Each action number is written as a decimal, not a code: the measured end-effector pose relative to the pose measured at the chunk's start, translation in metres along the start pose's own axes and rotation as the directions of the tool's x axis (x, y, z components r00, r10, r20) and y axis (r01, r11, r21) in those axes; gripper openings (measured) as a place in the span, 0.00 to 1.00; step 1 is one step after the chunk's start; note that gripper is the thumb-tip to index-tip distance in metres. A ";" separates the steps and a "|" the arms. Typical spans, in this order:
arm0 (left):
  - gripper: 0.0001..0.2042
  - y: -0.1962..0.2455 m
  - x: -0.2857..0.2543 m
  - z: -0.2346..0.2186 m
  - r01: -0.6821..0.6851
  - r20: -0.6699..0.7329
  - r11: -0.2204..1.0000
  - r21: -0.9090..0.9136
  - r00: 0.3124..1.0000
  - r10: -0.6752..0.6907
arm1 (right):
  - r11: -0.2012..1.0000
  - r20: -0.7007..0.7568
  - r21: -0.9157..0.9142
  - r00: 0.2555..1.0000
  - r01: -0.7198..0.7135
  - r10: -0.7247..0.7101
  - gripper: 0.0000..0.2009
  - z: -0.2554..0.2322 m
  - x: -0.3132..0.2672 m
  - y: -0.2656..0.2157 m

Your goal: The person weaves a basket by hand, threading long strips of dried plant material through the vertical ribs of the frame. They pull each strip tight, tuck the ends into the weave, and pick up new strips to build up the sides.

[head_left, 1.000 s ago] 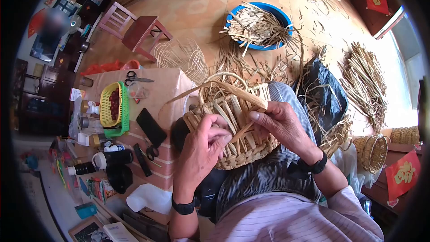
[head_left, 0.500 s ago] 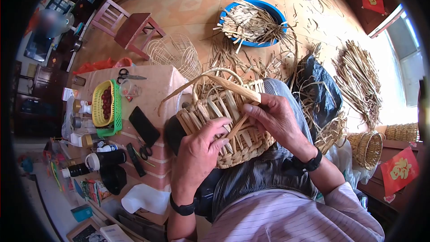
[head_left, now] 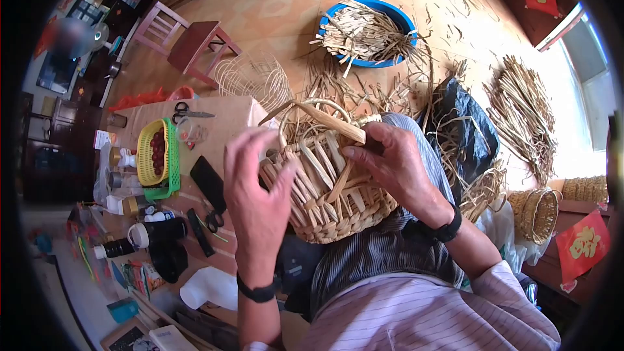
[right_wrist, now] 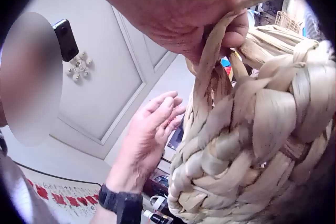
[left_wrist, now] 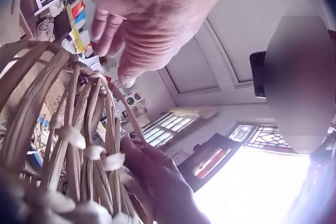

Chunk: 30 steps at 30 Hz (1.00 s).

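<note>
On the person's lap lies a basket (head_left: 361,220) of dry plant strips, with upright stakes, a thick braided edge and a round handle. The right hand (head_left: 398,162) pinches a broad, flat dry strip (head_left: 330,121) between thumb and fingers at the basket's upper right. One end of that strip arches away to the left; the other runs down among the stakes. The left hand (head_left: 255,198) is lifted off at the basket's left side, fingers spread and holding nothing. In the right wrist view, the left hand (right_wrist: 148,137) shows apart from the weave.
Left of the lap, a table holds a yellow basket (head_left: 148,162) of red fruit, scissors (head_left: 188,114), a black phone (head_left: 208,184) and bottles. Beyond stand an open-frame basket (head_left: 252,81) and a blue basin (head_left: 408,23) of cut strips. A black bag (head_left: 465,123) and stalk bundle (head_left: 523,120) lie right.
The left hand has let go of the strip at the stakes and moved left and up, its fingers opening. The right hand keeps its pinch and has shifted slightly to the left.
</note>
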<state>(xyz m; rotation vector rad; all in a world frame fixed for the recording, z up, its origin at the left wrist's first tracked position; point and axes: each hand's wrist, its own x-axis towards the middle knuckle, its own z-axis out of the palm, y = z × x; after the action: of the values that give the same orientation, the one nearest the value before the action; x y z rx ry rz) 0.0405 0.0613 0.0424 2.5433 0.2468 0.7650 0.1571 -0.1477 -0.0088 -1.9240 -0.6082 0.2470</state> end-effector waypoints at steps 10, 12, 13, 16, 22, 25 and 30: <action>0.24 -0.064 0.059 0.022 0.578 0.860 0.755 -0.309 0.509 -0.037 | 0.984 -0.096 -0.115 0.984 0.138 -0.150 0.15 0.007 -0.012 0.009; 0.24 -0.063 0.068 0.019 0.588 0.915 0.752 -0.299 0.402 0.049 | 0.984 -0.096 -0.100 0.983 0.145 -0.154 0.14 0.006 -0.016 0.010; 0.25 -0.059 0.069 0.018 0.584 0.925 0.758 -0.289 0.375 0.063 | 0.985 -0.097 -0.091 0.983 0.148 -0.157 0.14 0.005 -0.018 0.011; 0.26 -0.049 0.071 0.014 0.623 0.955 0.738 -0.260 0.279 0.101 | 0.991 -0.085 -0.059 0.988 0.123 -0.128 0.13 0.000 -0.027 0.011; 0.20 0.000 0.052 0.019 0.712 0.970 0.667 -0.220 0.233 0.071 | 0.987 -0.085 -0.004 0.983 0.163 -0.163 0.13 -0.021 -0.041 0.020; 0.19 0.021 0.038 0.025 0.779 0.958 0.584 -0.229 0.288 -0.008 | 0.988 -0.094 0.025 0.985 0.151 -0.148 0.13 -0.027 -0.040 0.029; 0.14 0.031 0.036 0.036 0.766 0.913 0.613 -0.194 0.369 -0.173 | 0.995 -0.061 0.066 0.995 0.079 -0.075 0.13 -0.035 -0.033 0.039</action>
<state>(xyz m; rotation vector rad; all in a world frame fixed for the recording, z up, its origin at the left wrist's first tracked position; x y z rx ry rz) 0.0918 0.0308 0.0478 1.7118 0.3590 -0.6181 0.1562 -0.2048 -0.0321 -1.8318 -0.6257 0.1599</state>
